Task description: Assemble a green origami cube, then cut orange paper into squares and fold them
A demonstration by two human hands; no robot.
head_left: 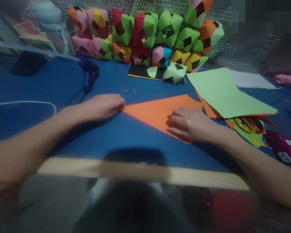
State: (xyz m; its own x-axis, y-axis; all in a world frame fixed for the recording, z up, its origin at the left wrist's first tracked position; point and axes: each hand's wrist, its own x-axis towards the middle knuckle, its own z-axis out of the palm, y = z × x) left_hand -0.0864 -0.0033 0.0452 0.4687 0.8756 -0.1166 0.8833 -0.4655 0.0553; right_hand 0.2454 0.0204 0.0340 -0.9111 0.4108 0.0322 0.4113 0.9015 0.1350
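Observation:
An orange sheet of paper [157,110], folded into a triangle, lies on the blue table [63,84]. My left hand [102,106] rests palm down with its fingers curled onto the sheet's left tip. My right hand [190,124] lies flat on the sheet's right part, fingers stretched out and pressing it down. Neither hand lifts anything off the table.
Several folded paper cubes [145,35] in many colours are stacked along the back mesh wall. A light green sheet [225,94] lies on more coloured paper at right, over scissors [249,124]. A purple stapler-like tool [285,149] sits far right. A blue glue gun [89,72] and white cable [26,103] lie at left.

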